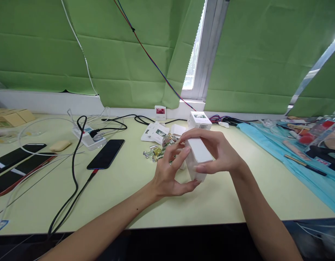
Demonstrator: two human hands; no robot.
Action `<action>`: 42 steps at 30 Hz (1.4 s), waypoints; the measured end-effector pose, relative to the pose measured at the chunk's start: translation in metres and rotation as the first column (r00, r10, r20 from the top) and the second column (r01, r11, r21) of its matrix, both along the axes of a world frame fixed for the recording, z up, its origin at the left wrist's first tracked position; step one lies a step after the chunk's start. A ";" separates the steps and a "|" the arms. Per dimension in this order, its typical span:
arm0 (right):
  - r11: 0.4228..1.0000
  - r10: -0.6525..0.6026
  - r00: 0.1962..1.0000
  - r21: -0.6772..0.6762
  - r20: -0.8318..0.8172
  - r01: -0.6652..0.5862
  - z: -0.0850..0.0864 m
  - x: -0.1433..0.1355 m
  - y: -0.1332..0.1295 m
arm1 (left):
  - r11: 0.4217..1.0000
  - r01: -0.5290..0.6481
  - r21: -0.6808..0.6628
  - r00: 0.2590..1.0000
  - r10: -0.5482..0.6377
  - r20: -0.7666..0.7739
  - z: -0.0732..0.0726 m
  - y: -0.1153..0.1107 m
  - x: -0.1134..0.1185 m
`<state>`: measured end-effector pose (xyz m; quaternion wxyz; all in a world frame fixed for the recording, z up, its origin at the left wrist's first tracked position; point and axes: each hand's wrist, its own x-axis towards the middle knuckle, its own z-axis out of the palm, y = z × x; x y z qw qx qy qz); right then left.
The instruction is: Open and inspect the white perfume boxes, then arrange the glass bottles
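Note:
Between my two hands a small white box (pixel 199 150) is held tilted above the table. The fingers of my left hand (pixel 171 170) reach along its left side, with the thumb at its bottom edge. Across the top comes my right hand (pixel 219 148), its thumb on the near side and its fingers over the far side. Just behind lie small glassy and yellowish pieces (pixel 156 151), partly hidden by my left hand. White printed cards (pixel 156 132) are spread beyond them. Another white box (pixel 199 120) with a printed label stands farther back.
A black phone (pixel 106 154) with a cable lies left of centre, near a white power strip (pixel 90 139). More dark devices (pixel 17 163) are at the far left. A blue sheet (pixel 287 156) with assorted items, including a pen (pixel 305 165), covers the right side.

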<state>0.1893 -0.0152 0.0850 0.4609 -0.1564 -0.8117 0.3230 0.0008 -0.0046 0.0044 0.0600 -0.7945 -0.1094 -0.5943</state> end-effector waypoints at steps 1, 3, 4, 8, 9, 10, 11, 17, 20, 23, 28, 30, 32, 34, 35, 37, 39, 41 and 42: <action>1.000 0.001 1.000 -0.012 -0.013 -0.002 0.000 0.000 0.001 | 1.000 0.012 -0.005 1.000 -0.012 -0.002 0.000 0.000 0.000; 1.000 -0.011 0.999 -0.029 -0.044 0.010 0.001 0.001 0.001 | 0.999 0.028 -0.024 1.000 -0.028 -0.001 -0.001 0.000 -0.002; 0.999 -0.019 0.998 -0.036 -0.066 0.017 0.002 0.001 0.002 | 0.999 0.028 -0.037 1.000 -0.028 0.001 -0.002 -0.001 -0.002; 0.993 -0.044 0.983 -0.113 -0.177 0.024 0.002 0.002 0.003 | 0.998 0.022 -0.060 1.000 -0.021 0.012 -0.005 -0.001 -0.004; 0.989 -0.055 0.976 -0.147 -0.210 0.024 0.001 0.002 0.004 | 0.998 0.025 -0.062 1.000 -0.024 0.012 -0.006 0.000 -0.004; 0.983 -0.070 0.968 -0.184 -0.242 0.025 0.001 0.001 0.004 | 0.998 0.028 -0.065 1.000 -0.027 0.010 -0.007 0.000 -0.004; 0.975 -0.087 0.957 -0.219 -0.277 0.025 0.000 0.001 0.004 | 0.997 0.029 -0.069 1.000 -0.029 0.005 -0.007 0.000 -0.004; 0.897 -0.231 0.862 -0.442 -0.451 0.010 0.002 -0.004 0.003 | 0.996 0.002 -0.090 1.000 -0.004 -0.026 -0.007 0.000 -0.004; 0.851 -0.308 0.808 -0.525 -0.503 -0.002 0.004 -0.007 0.001 | 0.996 0.010 -0.086 1.000 -0.012 -0.029 -0.007 -0.001 -0.004; 0.805 -0.364 0.770 -0.593 -0.524 -0.023 0.004 -0.009 0.001 | 0.994 0.027 -0.104 0.999 -0.031 -0.034 -0.006 -0.003 -0.004; 0.719 -0.456 0.712 -0.692 -0.533 -0.058 0.003 -0.011 0.005 | 0.988 0.080 -0.128 0.996 -0.085 -0.032 -0.005 -0.005 -0.002; 0.698 -0.494 0.684 -0.714 -0.536 -0.056 0.003 -0.012 0.006 | 0.987 0.084 -0.140 0.995 -0.090 -0.035 -0.004 -0.005 -0.001; 0.681 -0.522 0.663 -0.730 -0.536 -0.054 0.003 -0.013 0.008 | 0.984 0.077 -0.161 0.996 -0.085 -0.041 -0.005 -0.004 -0.002; 0.671 -0.534 0.655 -0.740 -0.535 -0.058 0.003 -0.014 0.008 | 0.982 0.071 -0.175 0.996 -0.080 -0.045 -0.006 -0.003 -0.002; 0.668 -0.536 0.654 -0.742 -0.535 -0.060 0.002 -0.014 0.008 | 0.981 0.063 -0.183 0.996 -0.072 -0.045 -0.006 -0.003 -0.002; 0.664 -0.539 0.654 -0.745 -0.530 -0.057 0.002 -0.015 0.009 | 0.979 0.036 -0.198 0.998 -0.045 -0.040 -0.008 -0.003 -0.002; 0.666 -0.540 0.661 -0.745 -0.521 -0.043 0.001 -0.016 0.009 | 0.976 0.000 -0.217 0.999 -0.008 -0.035 -0.008 -0.003 -0.001; 0.670 -0.530 0.677 -0.741 -0.510 -0.034 0.000 -0.017 0.010 | 0.973 -0.027 -0.228 0.999 0.021 -0.028 -0.008 -0.003 -0.001; 0.672 -0.524 0.685 -0.740 -0.506 -0.033 -0.001 -0.018 0.010 | 0.972 -0.037 -0.230 0.999 0.033 -0.024 -0.008 -0.002 -0.001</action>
